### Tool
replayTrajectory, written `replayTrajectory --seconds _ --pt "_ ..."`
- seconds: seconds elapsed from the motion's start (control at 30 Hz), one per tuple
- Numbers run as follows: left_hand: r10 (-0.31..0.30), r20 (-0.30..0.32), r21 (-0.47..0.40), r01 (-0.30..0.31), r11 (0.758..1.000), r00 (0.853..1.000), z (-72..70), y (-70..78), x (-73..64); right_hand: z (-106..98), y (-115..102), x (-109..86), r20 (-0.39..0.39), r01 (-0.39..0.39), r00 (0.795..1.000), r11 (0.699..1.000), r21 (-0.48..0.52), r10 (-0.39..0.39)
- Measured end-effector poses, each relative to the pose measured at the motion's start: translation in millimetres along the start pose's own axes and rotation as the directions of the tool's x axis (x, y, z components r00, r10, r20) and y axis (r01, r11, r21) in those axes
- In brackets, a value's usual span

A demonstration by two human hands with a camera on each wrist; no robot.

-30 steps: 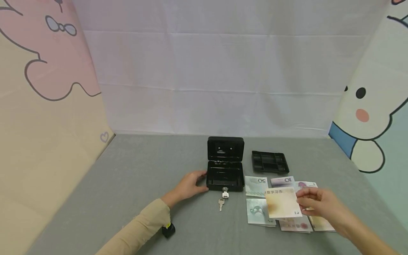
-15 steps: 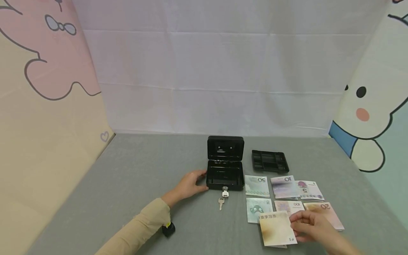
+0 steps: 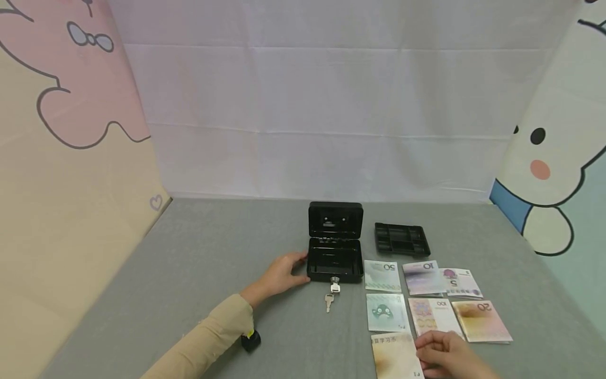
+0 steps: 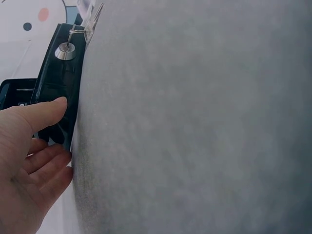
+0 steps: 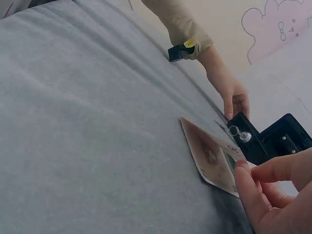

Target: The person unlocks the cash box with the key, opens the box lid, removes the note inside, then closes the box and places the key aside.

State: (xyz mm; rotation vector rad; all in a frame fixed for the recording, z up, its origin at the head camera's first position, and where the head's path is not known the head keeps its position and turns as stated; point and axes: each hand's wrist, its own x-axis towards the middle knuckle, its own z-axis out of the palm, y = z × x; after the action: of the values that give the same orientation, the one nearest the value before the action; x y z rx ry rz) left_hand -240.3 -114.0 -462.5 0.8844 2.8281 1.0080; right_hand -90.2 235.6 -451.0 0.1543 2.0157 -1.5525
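My right hand [image 3: 447,355] pinches the right edge of a yellowish play banknote [image 3: 396,355] low at the front right. In the right wrist view, the banknote [image 5: 212,158] tilts up from the cloth, its underside showing. My left hand [image 3: 279,276] rests at the left side of a black cash box [image 3: 335,260], whose lid stands raised. The left wrist view has the thumb of the left hand [image 4: 34,161] along the box's front face and the fingers loosely bent at its side. A key [image 3: 335,288] sits in the lock, with a second key [image 3: 329,302] hanging from it.
Right of the box lies a black compartment tray [image 3: 402,240]. Nearer are banknotes in rows: a green 50 [image 3: 382,276], a purple 10 [image 3: 422,278], a 5 [image 3: 461,283], a green penguin note [image 3: 387,312], a 100 [image 3: 434,317] and a brown 20 [image 3: 482,321]. Grey cloth covers the table [image 3: 213,247].
My right hand has carried the yellowish banknote toward me and left, from over the other notes to below the green penguin note. The left hand has stayed at the box.
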Motion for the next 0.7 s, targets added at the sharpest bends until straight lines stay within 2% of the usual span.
replayTrajectory --seconds 0.23,0.47,0.57,0.7 --pt "-0.012 0.004 0.016 0.012 1.0 1.0 0.0 0.4 -0.2 4.4 8.0 2.4 0.025 0.051 0.998 0.999 -0.003 -0.051" --pt "-0.02 0.005 0.014 0.02 1.0 1.0 0.4 -0.2 0.1 6.8 9.4 1.0 0.006 0.074 0.997 0.997 -0.014 -0.074" --pt "-0.023 0.007 0.014 0.023 1.0 1.0 0.5 -0.4 0.2 6.6 6.9 0.3 -0.008 0.079 0.997 0.996 -0.051 -0.08" --pt "-0.007 0.003 0.016 0.007 1.0 1.0 0.3 -0.4 0.5 5.8 1.2 0.5 -0.081 0.028 0.996 0.992 -0.124 -0.038"
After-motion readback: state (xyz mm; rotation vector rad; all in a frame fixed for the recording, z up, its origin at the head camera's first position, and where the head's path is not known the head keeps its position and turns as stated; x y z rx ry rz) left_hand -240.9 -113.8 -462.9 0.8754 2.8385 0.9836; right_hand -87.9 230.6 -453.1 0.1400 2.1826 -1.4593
